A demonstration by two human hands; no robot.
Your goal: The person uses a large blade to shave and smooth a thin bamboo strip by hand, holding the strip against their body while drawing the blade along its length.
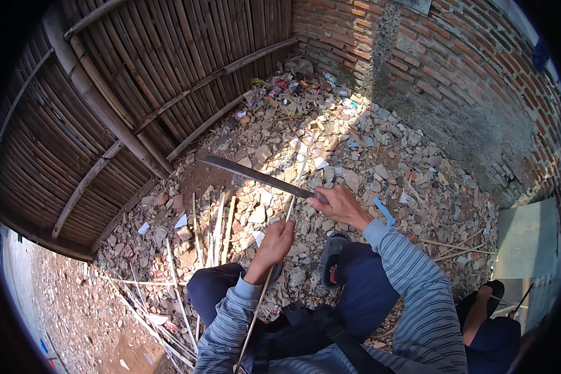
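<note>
My right hand (339, 206) is wrapped round the handle of a machete (255, 175), whose long dark blade points to the upper left. In front of me, my left hand (277, 242) grips a long thin bamboo strip (254, 319). The strip runs from beside my left forearm up through the fist and onward past the blade. Blade and strip cross just above my left hand; whether they touch I cannot tell. Several pale bamboo strips (218, 229) lie on the rubble left of that hand, and more strips (159, 333) are scattered at the lower left.
Broken bricks and stones (380, 168) cover the ground, with litter (293, 87) in the far corner. A bamboo-slat wall (168, 56) stands on the left, a brick wall (467, 81) on the right. Another person's leg (478, 318) shows at lower right beside a pale panel (527, 240).
</note>
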